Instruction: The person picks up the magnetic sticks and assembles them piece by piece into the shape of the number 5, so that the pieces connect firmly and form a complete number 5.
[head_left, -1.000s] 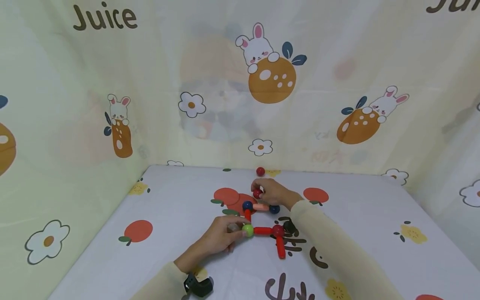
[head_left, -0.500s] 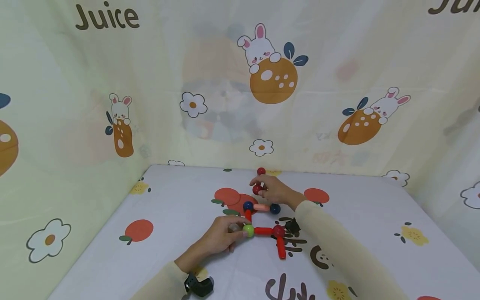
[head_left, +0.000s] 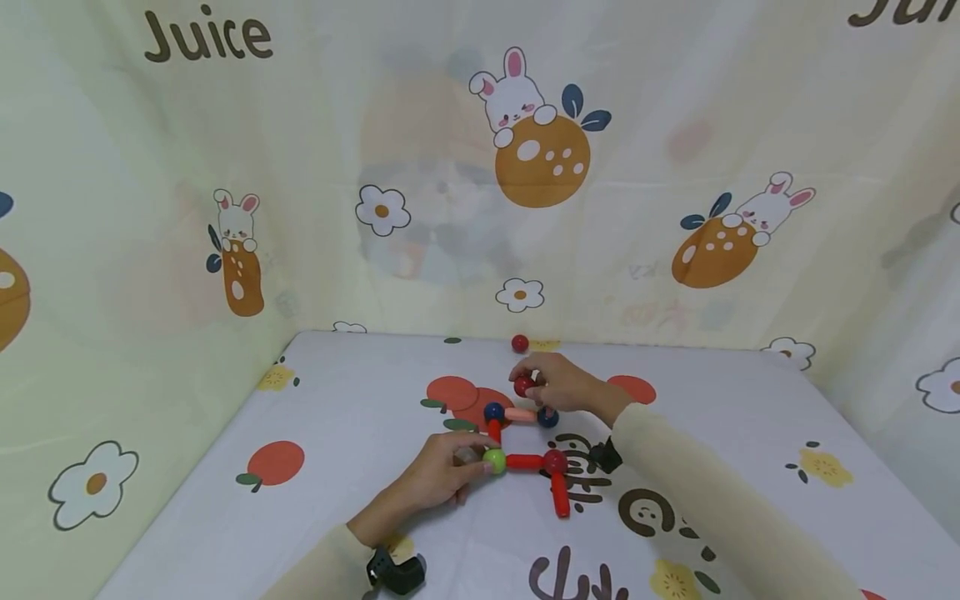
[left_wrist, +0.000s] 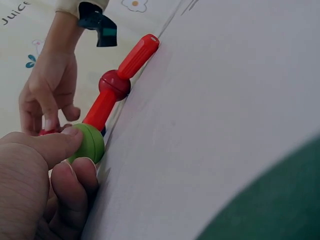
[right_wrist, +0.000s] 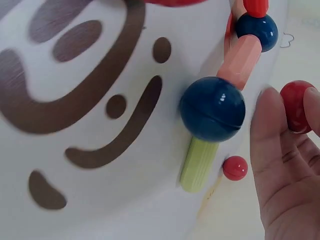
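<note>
My left hand (head_left: 441,472) grips a green ball (left_wrist: 90,143) between thumb and fingers. Red sticks and balls join onto it: one red stick (head_left: 525,461) leads right to a dark red ball (head_left: 555,462), from which another red stick (head_left: 561,497) points toward me. Beyond the green ball stand a blue ball (head_left: 493,412), a pink stick (head_left: 520,414) and a second blue ball (right_wrist: 212,109). A light green stick (right_wrist: 199,165) touches that second ball in the right wrist view. Just above it, my right hand (head_left: 564,384) pinches a red ball (right_wrist: 297,106).
Another red ball (head_left: 520,342) lies near the back edge of the table. A patterned cloth (head_left: 360,517) covers the tabletop, and a printed curtain (head_left: 442,308) rises behind and at both sides. Each wrist wears a dark band.
My right hand first moved slightly back with its red ball, then came to the right and a little nearer. My left hand stays on the green ball.
</note>
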